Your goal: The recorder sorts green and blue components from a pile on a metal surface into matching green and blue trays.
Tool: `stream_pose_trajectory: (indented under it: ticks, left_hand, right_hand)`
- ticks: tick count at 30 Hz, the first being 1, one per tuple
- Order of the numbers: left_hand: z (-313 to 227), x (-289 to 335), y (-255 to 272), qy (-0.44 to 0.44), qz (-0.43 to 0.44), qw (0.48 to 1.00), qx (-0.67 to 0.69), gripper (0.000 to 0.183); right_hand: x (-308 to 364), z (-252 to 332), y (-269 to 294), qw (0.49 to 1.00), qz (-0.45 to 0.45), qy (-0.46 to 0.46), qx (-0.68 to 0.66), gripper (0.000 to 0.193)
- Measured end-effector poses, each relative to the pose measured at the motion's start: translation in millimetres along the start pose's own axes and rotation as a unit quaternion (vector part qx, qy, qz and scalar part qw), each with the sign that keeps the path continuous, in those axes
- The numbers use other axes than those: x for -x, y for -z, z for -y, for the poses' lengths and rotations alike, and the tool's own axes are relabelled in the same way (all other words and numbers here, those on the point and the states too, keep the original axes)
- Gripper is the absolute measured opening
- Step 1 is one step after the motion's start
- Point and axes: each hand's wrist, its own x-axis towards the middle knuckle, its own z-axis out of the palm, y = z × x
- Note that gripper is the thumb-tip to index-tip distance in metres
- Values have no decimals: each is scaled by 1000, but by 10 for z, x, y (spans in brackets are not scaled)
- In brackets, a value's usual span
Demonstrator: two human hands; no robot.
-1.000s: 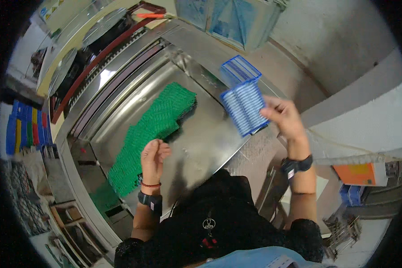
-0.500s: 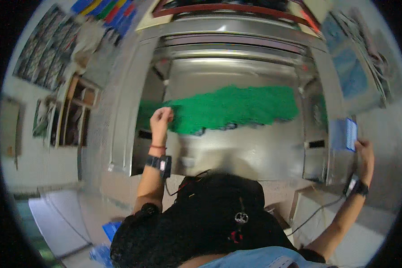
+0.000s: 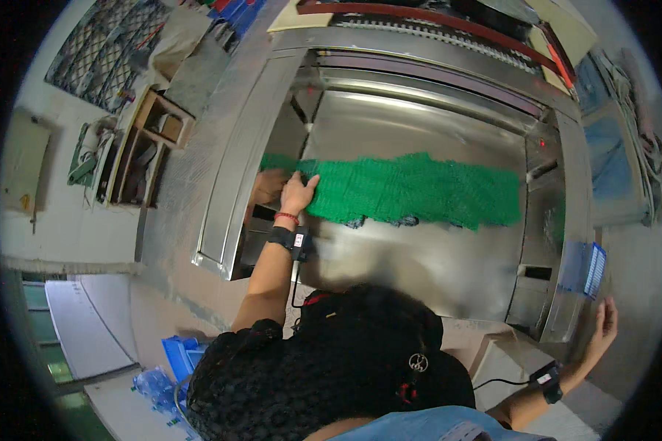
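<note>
1. Beyond the tray's left edge stands a wooden rack (image 3: pixel 171 126), well apart from the work, and a blue bin (image 3: pixel 180 356) sits nearer the person, at lower left.

2. At the left edge of the steel tray (image 3: pixel 449 268) is the left hand (image 3: pixel 299 195), on the end of the green mesh (image 3: pixel 412 187). Thumb and forefinger are spread in a V; half a second ago these fingers were curled together. That reads as a change from idling to handling the mesh.

3. Across the middle of the tray lies the mesh, stretching from the left edge nearly to the right one. Dark material peeks out along its near side. A bare strip of steel runs between it and the near edge.

4. Past the tray's far right corner lies an orange tool (image 3: pixel 560 66), apart from both hands.

5. On the outer right edge rests the blue box (image 3: pixel 594 270), its striped face turned outward. Half a second ago the right hand pinched it; now it sits without support from the fingers, so it seems set aside.

6. Just beside the box, toward the person, is the right hand (image 3: pixel 604 323), fingers extended, nothing visible between them. It appears free, leaving the mesh as the thing being handled.
</note>
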Motion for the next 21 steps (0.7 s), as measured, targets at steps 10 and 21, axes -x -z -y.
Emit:
stream_pose_trajectory:
  ticks: [10,21]
  left_hand:
    - [219,-145,-27,-65,-4,998,-25,60]
    - [134,-317,-223,-38,20,997,60,66]
  right_hand:
    - [620,557,-1360,977,204,9,-65,25]
    - [-787,-729,-2978,984,152,-38,86,77]
